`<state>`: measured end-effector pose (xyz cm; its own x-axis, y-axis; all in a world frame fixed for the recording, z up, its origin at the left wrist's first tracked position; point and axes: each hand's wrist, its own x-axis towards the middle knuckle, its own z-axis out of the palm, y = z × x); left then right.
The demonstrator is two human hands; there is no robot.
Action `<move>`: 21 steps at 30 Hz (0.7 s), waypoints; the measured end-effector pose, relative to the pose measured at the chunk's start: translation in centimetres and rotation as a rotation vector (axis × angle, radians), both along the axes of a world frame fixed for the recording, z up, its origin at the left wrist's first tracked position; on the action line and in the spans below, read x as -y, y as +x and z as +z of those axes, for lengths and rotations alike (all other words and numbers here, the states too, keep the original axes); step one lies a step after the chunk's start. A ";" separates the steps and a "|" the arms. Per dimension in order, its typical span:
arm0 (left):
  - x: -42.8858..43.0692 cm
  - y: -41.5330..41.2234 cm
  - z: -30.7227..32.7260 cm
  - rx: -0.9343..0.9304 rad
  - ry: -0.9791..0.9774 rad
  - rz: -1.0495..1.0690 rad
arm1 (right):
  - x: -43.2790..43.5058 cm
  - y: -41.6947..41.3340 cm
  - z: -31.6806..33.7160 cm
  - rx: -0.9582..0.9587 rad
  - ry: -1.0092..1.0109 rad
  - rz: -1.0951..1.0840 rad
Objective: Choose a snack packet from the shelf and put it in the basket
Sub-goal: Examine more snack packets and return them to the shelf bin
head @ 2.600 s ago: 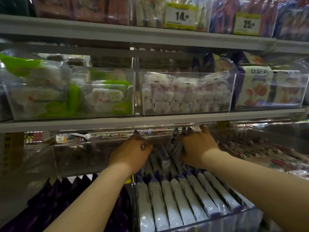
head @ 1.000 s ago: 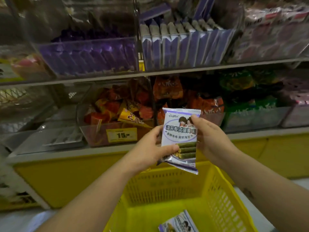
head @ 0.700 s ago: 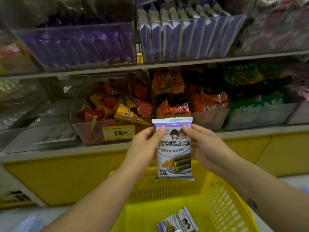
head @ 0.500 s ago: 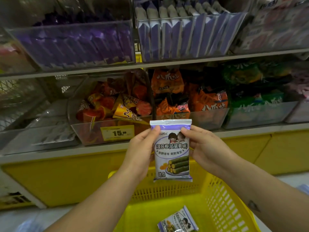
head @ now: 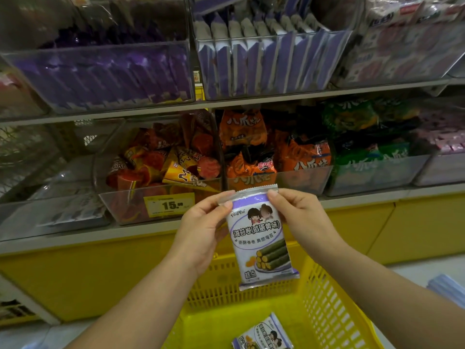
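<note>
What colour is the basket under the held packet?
Yellow. The basket shows best in the head view, below the packet.

Head cam, fwd-down, close — shelf, basket

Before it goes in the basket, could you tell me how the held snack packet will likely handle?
The snack packet is probably light: the left hand and right hand hold it by fingertip pinches at its top corners. It hangs flat, so likely a thin, pliable pouch; its shiny film may be slippery.

Packet above basket, before shelf; second packet in basket.
</note>
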<state>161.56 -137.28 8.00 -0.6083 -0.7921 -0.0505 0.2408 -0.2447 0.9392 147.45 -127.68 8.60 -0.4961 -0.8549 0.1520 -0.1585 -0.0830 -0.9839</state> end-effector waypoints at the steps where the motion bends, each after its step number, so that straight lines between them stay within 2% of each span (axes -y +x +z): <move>1: 0.0 0.0 0.0 -0.006 -0.014 0.006 | -0.1 -0.1 0.1 -0.096 -0.022 -0.020; 3: 0.1 0.2 0.1 0.001 -0.042 0.001 | -0.1 -0.1 0.2 -0.163 -0.070 -0.027; 7: 0.5 0.4 0.2 0.045 -0.088 0.001 | 0.1 0.0 0.1 -0.058 -0.081 0.020; 9: 0.8 0.6 0.3 0.049 -0.080 0.022 | 0.0 -0.1 0.4 0.039 0.051 0.130; 12: 1.2 0.7 0.6 0.032 -0.038 0.069 | -0.6 -0.7 0.6 0.160 0.334 0.426; 15: 1.1 0.8 1.0 0.033 0.018 0.067 | -1.2 -0.9 0.7 0.243 0.427 0.558; 17: 1.1 1.0 1.3 0.061 0.048 -0.032 | -1.4 -0.9 0.8 0.339 0.415 0.521; 21: 0.9 2.2 1.5 0.172 0.056 -0.450 | -1.2 -1.0 1.1 0.525 0.321 0.375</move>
<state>163.79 -138.22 9.48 -0.8692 -0.4451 -0.2152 -0.0582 -0.3401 0.9386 146.50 -126.52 9.71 -0.0986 -0.9446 -0.3132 0.3246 0.2670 -0.9074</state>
